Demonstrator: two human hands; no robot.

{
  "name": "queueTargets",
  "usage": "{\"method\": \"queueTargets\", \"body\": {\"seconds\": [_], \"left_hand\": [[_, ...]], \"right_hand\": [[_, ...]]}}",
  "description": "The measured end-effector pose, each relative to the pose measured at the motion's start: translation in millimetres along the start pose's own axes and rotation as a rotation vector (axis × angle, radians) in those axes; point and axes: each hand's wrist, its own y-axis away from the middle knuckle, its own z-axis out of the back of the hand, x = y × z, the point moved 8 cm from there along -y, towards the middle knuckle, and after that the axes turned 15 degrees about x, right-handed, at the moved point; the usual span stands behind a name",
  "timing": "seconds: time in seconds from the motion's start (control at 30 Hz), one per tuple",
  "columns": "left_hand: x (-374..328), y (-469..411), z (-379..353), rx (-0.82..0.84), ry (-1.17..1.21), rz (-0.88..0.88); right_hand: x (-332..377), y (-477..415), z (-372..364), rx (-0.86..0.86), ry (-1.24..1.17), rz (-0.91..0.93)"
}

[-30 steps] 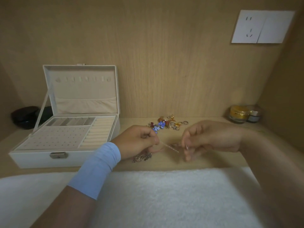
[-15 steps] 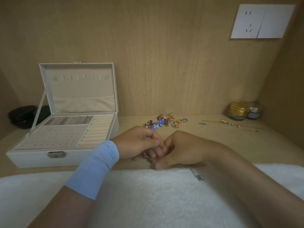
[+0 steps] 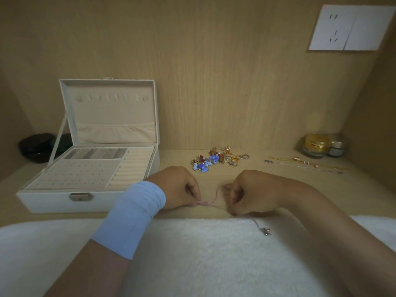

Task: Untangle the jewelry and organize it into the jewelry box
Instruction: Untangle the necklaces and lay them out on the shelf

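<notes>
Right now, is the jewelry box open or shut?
Open. The jewelry box has its lid standing upright, with the trays exposed.

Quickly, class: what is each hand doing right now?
Left hand: closed, pinching the pink chain.
Right hand: closed, pinching a thin chain whose silver pendant lies on the towel.

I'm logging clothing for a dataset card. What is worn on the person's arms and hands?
The left hand is bare; a wide, light blue, stretchy-looking wristband wraps that wrist, with bare forearm behind it. The right hand and right forearm are bare: no sleeve, watch or bracelet shows. No rings show on the visible fingers.
</notes>
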Motion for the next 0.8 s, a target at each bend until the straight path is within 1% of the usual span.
{"method": "queueTargets", "body": {"seconds": [0.13,0.2,0.37,0.47,0.6,0.67,0.73,0.8], "left_hand": [[9,1,4,-0.04,0.003,0.058],[7,1,5,-0.051,0.005,0.058],[7,0,7,-0.084,-0.002,0.07],[11,-2,8,-0.101,-0.039,0.114],[14,-2,11,-0.164,-0.156,0.201],[14,-1,11,-0.187,-0.165,0.216],[9,1,15,-0.237,-0.136,0.157],[0,3,18,-0.255,-0.097,0.043]], "right_hand": [[-9,-1,5,-0.038,0.015,-0.048],[-6,-2,8,-0.089,0.035,-0.046],[18,-6,7,-0.242,0.095,0.046],[31,-12,3,-0.284,0.165,0.096],[38,-15,2,-0.346,0.281,0.121],[37,-15,2,-0.357,0.26,0.13],[33,-14,2,-0.359,0.192,0.136],[30,-13,3,-0.355,0.167,0.131]]}}
